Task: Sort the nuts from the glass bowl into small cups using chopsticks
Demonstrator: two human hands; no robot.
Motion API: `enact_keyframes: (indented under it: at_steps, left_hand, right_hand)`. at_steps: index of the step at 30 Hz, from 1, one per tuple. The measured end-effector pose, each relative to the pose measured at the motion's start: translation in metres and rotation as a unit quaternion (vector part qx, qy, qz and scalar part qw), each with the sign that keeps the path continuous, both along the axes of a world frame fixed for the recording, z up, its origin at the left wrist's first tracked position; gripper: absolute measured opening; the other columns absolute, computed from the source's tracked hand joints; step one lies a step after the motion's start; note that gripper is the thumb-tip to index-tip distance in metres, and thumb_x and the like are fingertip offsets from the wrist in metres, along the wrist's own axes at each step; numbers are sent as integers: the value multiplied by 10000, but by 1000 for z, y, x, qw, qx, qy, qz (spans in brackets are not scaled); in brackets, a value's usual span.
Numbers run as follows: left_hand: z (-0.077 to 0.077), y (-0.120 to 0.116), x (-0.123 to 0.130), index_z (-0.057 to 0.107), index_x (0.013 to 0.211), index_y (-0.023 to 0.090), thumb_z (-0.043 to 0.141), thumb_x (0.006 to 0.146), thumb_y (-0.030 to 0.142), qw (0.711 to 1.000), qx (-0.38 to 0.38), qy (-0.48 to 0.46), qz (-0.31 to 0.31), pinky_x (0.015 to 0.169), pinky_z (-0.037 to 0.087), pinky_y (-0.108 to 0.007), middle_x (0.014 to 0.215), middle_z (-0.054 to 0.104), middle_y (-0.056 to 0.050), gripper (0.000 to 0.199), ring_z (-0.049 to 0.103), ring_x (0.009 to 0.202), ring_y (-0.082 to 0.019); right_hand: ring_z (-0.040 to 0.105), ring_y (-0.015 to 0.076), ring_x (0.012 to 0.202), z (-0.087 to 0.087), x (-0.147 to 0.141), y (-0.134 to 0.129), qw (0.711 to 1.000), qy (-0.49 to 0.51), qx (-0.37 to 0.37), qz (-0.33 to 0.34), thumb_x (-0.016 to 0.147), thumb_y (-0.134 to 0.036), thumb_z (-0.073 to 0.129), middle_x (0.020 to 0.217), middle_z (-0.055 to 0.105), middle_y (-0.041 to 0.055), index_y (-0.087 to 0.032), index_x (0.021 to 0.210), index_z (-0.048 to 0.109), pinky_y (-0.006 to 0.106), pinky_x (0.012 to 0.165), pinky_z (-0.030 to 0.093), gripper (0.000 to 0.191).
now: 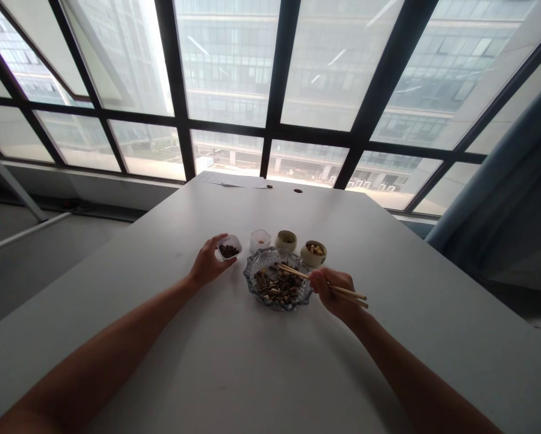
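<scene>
My left hand [209,260] grips a small clear cup [229,248] of dark pieces, thumb and fingers on its sides. Wooden chopsticks [345,293] are held in my right hand [336,289], their tips over the seeds [277,287] in a scalloped glass bowl [251,283]. Whether the tips pinch anything is too small to tell. Behind the bowl stand a white translucent cup [260,241] with a little something in it and a greenish round cup [286,241]. At the bowl's back right, a similar round cup [313,254] holds pale nuts.
All of this stands on a white table [198,361]. Papers [234,180] lie at its far edge, near two dark holes in the top. Beyond are large windows, with a blue curtain [500,175] on the right and a white metal frame [14,181] on the left.
</scene>
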State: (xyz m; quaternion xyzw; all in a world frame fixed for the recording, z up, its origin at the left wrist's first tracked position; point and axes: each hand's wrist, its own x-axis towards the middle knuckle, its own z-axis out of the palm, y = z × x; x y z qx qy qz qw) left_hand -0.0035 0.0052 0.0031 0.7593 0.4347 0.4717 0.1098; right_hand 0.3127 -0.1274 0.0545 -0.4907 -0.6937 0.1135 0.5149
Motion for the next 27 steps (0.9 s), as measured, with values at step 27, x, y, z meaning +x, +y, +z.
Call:
enact_keyframes:
  at_steps: [27]
  left_hand:
    - [-2,9,12,481,1299,218,724,729,185,998,41,11,-42,1024,504,-453,1300,625,-119,620,608,1201,-274]
  right_hand:
    - [500,123,302,-25,-6,22,947,299,-40,-110,812,-751,553,439,604,20,-170,660,604,225,296,384,603]
